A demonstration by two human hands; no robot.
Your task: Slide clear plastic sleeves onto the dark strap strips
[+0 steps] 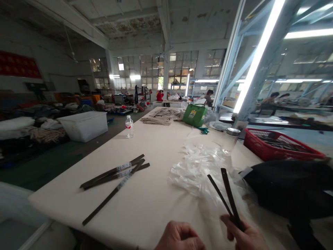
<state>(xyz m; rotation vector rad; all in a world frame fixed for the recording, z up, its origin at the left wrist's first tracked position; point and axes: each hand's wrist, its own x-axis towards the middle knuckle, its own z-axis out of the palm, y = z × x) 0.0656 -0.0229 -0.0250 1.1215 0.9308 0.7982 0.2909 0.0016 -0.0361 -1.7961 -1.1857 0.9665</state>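
My right hand (246, 234) is closed around the lower ends of two narrow dark straps (230, 194), which stick up and spread slightly apart. A small hole shows near the tip of one of them. Low in the middle, my left hand (180, 236) is curled closed above the table's near edge. Whatever it may hold is hidden by the fingers. Beyond my right hand, crumpled clear plastic (194, 170) covers part of the white table (158, 139). Several similar dark straps (111, 177), wrapped at places with clear film, lie loosely crossed on the left.
A water bottle (129, 127) stands near the left edge. Beige strips (160, 118) and a green bag (194, 115) lie at the far end. To the right are a lidded jar (230, 143), a red basket (283, 146) and black fabric (291, 187). A white bin (85, 125) stands beyond the table.
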